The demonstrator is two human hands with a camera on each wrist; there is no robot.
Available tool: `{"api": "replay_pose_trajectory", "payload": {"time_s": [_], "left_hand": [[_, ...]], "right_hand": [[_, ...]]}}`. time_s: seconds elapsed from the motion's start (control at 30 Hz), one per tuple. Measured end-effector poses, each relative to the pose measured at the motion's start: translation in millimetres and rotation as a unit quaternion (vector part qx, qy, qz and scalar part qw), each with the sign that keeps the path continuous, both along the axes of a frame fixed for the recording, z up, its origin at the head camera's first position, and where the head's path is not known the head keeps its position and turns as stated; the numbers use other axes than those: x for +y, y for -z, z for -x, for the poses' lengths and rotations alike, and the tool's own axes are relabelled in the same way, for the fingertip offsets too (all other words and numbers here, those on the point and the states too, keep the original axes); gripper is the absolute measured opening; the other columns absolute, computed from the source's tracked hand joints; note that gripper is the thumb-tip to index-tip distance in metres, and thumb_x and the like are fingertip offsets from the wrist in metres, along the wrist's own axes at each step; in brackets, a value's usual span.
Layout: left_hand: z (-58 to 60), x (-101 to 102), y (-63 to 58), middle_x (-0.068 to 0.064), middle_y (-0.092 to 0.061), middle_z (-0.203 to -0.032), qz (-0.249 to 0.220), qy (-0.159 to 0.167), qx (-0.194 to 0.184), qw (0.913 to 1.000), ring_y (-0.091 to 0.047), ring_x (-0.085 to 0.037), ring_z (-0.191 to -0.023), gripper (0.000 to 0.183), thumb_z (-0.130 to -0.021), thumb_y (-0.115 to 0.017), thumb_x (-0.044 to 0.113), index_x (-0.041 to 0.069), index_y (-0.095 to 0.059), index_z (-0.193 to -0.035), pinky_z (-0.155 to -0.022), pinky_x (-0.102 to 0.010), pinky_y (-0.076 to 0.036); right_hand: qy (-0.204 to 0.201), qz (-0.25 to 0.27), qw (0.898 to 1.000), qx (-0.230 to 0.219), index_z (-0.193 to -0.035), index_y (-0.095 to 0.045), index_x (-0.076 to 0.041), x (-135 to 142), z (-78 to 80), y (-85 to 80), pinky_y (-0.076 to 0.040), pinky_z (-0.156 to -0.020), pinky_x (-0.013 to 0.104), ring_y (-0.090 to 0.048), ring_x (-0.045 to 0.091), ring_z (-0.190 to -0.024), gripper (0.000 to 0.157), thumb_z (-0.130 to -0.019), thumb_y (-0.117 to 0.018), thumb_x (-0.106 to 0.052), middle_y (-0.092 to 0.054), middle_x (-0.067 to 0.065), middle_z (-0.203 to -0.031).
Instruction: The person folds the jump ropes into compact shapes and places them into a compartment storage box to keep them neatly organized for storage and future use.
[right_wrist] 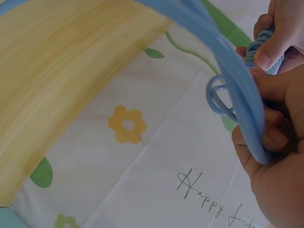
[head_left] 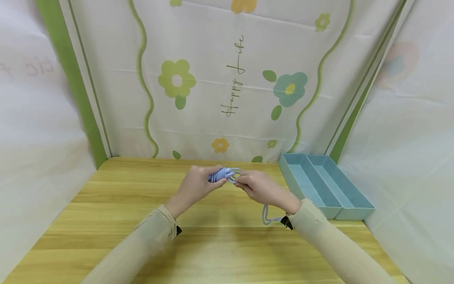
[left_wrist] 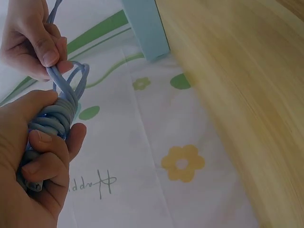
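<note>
A light blue cord [head_left: 220, 174], wound into a tight coiled bundle, is held above the table. My left hand [head_left: 197, 182] grips the wound part, its fingers curled round the coils [left_wrist: 56, 116] in the left wrist view. Small loops stick out of the bundle's right end. There my right hand [head_left: 260, 187] pinches the cord between thumb and fingers. From the right hand a doubled length of cord [right_wrist: 228, 61] runs off, and its loop [head_left: 265, 215] hangs below that wrist in the head view. Part of the cord inside the right hand is hidden.
A light blue tray [head_left: 312, 177] with two long compartments stands at the table's back right. The wooden table [head_left: 220, 252] spreads under both arms. White fabric [head_left: 205, 130] printed with flowers and lettering rises behind it and along both sides.
</note>
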State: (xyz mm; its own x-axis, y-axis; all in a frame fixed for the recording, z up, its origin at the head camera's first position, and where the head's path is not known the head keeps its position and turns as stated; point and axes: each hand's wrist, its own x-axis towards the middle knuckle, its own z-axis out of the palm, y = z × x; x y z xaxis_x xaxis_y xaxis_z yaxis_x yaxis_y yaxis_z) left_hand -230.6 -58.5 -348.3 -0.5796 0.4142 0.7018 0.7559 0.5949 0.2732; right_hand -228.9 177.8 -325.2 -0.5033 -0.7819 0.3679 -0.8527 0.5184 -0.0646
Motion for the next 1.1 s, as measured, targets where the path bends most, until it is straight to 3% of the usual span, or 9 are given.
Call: {"api": "replay_pose_trajectory", "payload": {"time_s": [0.2, 0.47, 0.67, 0.8, 0.97, 1.1], "left_hand": [[-2.9, -1.4, 0.8, -0.004, -0.072, -0.082, 0.072, 0.004, -0.014, 0.9973, -0.055, -0.004, -0.056, 0.033, -0.086, -0.079, 0.029, 0.008, -0.074, -0.112, -0.053, -0.019, -0.047], [-2.2, -0.2, -3.2, 0.007, -0.059, -0.066, 0.139, 0.052, -0.013, 0.9888, -0.044, -0.004, -0.05, 0.028, -0.084, -0.08, 0.036, 0.015, -0.073, -0.101, -0.047, -0.019, -0.038], [3.0, 3.5, -7.9, 0.012, -0.051, -0.061, 0.143, 0.061, -0.028, 0.9875, -0.043, -0.003, -0.048, 0.025, -0.08, -0.081, 0.044, 0.022, -0.072, -0.09, -0.046, -0.019, -0.036], [6.3, 4.3, -8.2, 0.014, -0.055, -0.063, 0.129, 0.072, -0.042, 0.9881, -0.046, -0.001, -0.049, 0.024, -0.081, -0.08, 0.046, 0.024, -0.074, -0.09, -0.047, -0.019, -0.04], [9.5, 3.4, -6.7, 0.014, -0.062, -0.067, 0.1, 0.109, -0.062, 0.987, -0.05, 0.002, -0.05, 0.02, -0.084, -0.078, 0.041, 0.022, -0.076, -0.092, -0.047, -0.017, -0.043], [9.0, 3.0, -4.1, 0.014, -0.063, -0.068, 0.107, 0.124, -0.058, 0.9847, -0.051, 0.004, -0.051, 0.02, -0.084, -0.079, 0.04, 0.023, -0.076, -0.094, -0.048, -0.016, -0.044]], "right_hand": [[-0.021, -0.003, 1.0, 0.013, -0.093, -0.072, -0.009, -4.6, -2.0, 2.3, -0.042, -0.054, 0.021, -0.045, 0.004, -0.059, 0.005, -0.094, -0.067, -0.008, -0.055, -0.006, -0.077], [-0.074, -0.015, 0.997, 0.028, -0.089, -0.071, -0.01, -10.6, -3.6, -3.4, -0.038, -0.054, 0.019, -0.04, 0.002, -0.056, 0.005, -0.093, -0.069, -0.008, -0.052, -0.006, -0.074], [-0.088, -0.011, 0.996, 0.032, -0.088, -0.072, -0.011, -13.4, -4.7, -12.5, -0.037, -0.053, 0.02, -0.037, 0.003, -0.055, 0.005, -0.092, -0.071, -0.008, -0.05, -0.006, -0.071], [-0.098, 0.005, 0.995, 0.017, -0.09, -0.073, -0.009, -11.8, -4.4, -15.1, -0.039, -0.054, 0.019, -0.04, 0.002, -0.057, 0.004, -0.092, -0.071, -0.007, -0.054, -0.006, -0.074], [-0.119, 0.049, 0.992, -0.017, -0.093, -0.074, -0.007, -7.1, -1.3, -16.5, -0.043, -0.055, 0.018, -0.048, 0.002, -0.062, 0.006, -0.089, -0.073, -0.003, -0.06, -0.004, -0.079], [-0.129, 0.067, 0.989, -0.026, -0.091, -0.075, -0.007, -6.1, 1.4, -16.8, -0.045, -0.056, 0.017, -0.053, 0.001, -0.065, 0.007, -0.085, -0.077, -0.005, -0.063, -0.004, -0.08]]}}
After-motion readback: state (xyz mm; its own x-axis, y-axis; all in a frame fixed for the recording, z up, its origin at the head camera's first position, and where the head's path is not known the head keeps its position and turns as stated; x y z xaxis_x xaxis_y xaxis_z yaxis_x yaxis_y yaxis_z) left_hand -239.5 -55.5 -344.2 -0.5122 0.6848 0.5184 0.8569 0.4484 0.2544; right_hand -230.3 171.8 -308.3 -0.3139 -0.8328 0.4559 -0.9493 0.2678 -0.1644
